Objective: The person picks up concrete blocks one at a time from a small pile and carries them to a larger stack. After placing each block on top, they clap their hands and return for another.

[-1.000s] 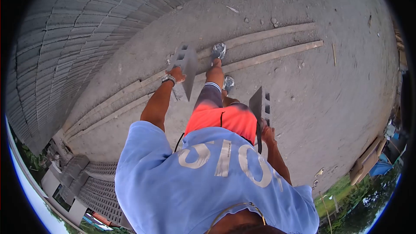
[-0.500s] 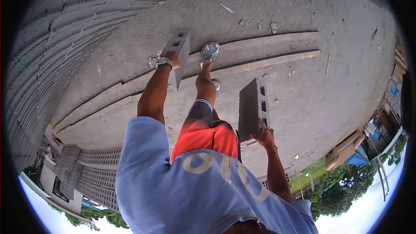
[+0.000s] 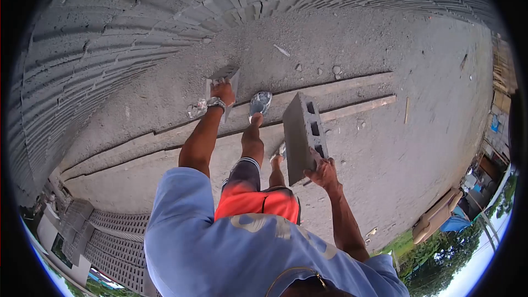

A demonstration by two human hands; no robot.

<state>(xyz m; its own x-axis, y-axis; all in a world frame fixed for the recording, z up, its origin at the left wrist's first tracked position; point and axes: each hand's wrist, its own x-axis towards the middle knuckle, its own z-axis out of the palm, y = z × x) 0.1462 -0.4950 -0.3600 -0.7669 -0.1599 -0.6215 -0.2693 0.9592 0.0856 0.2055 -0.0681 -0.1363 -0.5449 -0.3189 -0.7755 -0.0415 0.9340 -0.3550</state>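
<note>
My left hand (image 3: 221, 93), with a metallic band at the wrist, is closed on the top of a grey hollow concrete block (image 3: 226, 71). That block hangs near the far plank, ahead of my left foot (image 3: 260, 103). A second hollow concrete block (image 3: 297, 140) is gripped at its near end by my right hand (image 3: 323, 172). Its holes face right, and it is held tilted in front of my right leg, covering part of the near plank. Some of the fingers on each hand are hidden behind the blocks.
Two long planks, a far one (image 3: 352, 83) and a near one (image 3: 357, 108), lie across the dusty ground. Stacked blocks (image 3: 137, 27) form a curved-looking wall ahead and left. More hollow blocks (image 3: 118, 245) are stacked at lower left. Small stones (image 3: 336, 70) lie beyond the planks.
The view has tilted up, showing more of the stacked wall. The right block has moved forward and left, over the near plank. My right foot shows more. Both hands keep their grip.
</note>
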